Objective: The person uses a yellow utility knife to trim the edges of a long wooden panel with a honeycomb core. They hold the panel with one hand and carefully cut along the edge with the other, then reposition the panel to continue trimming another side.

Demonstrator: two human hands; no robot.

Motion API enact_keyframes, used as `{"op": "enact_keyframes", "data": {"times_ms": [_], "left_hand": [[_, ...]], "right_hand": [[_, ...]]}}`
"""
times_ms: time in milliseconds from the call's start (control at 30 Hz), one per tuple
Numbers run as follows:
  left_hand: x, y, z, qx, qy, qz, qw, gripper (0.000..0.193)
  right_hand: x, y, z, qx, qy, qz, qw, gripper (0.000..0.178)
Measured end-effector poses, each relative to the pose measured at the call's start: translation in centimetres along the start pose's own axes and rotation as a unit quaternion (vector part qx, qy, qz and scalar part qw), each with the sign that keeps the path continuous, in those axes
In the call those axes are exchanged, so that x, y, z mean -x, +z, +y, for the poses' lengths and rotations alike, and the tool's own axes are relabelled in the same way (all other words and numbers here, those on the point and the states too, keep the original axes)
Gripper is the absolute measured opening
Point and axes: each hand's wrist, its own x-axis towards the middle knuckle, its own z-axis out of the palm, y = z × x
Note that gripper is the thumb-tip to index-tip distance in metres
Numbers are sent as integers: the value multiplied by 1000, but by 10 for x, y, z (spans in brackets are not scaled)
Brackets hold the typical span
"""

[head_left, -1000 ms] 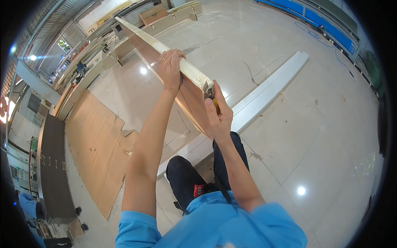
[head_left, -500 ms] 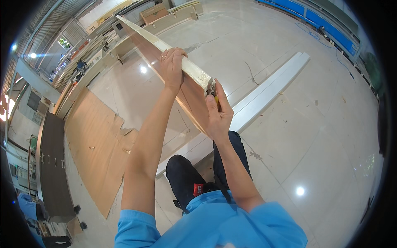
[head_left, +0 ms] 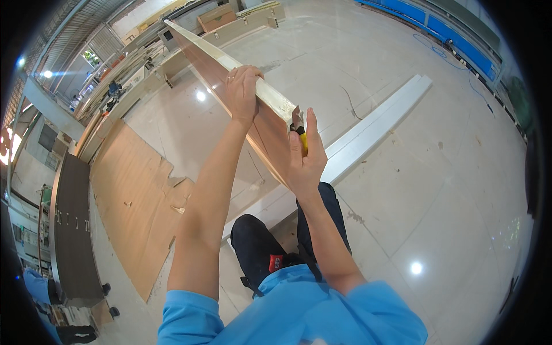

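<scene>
From up here I see the pale polished floor (head_left: 448, 172) spreading out in every direction, glossy with lamp reflections. On it, off to my left, lies a big flat brown sheet (head_left: 135, 213) with a torn, ragged edge, and beside that a dark long cabinet (head_left: 72, 230) on small wheels. A long white beam (head_left: 368, 135) lies on the floor running from below my knees out toward the upper right, well apart from the blue wall panels (head_left: 460, 34) at the far edge. Along the far left side stand long pale bench-like pieces (head_left: 190, 54) and a brown cardboard box (head_left: 215, 17) — its markings are too small to tell. The thing in hand is the long wooden board (head_left: 230, 80), held on edge in front of me and tilted, its brown face toward the left and its pale narrow edge upward, reaching away toward the upper left. My left hand (head_left: 241, 92) is wrapped over that upper edge, fingers closed on the board. My right hand (head_left: 305, 155) sits at the near end of the board, palm against it, thumb up, closed around a small yellow and black tool (head_left: 301, 138) — mostly hidden by the hand, so I cannot tell what kind it is. Below, dark trousers (head_left: 270, 241) and a blue shirt (head_left: 299, 316) fill the lower edge.
</scene>
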Motion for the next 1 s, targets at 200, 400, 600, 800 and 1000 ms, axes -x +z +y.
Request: {"op": "enact_keyframes", "data": {"times_ms": [200,400,600,800,1000], "left_hand": [[-1,0,-2,-6,2,-5,1000,35],[1,-1,-1,-22,16,-7,1000,30],[1,0,-1,-18,10,-9,1000,29],[0,-1,-3,-21,21,-9,1000,33],[0,-1,-2,13,-21,-13,1000,39]], "right_hand": [[3,-3,4,-10,-49,-13,999,42],[-3,-20,-9,-409,240,15,880,46],[-18,-46,-7,-330,193,-93,919,57],[-8,-28,5,-190,144,-160,958,56],[-9,-22,10,-191,126,-155,961,55]]}}
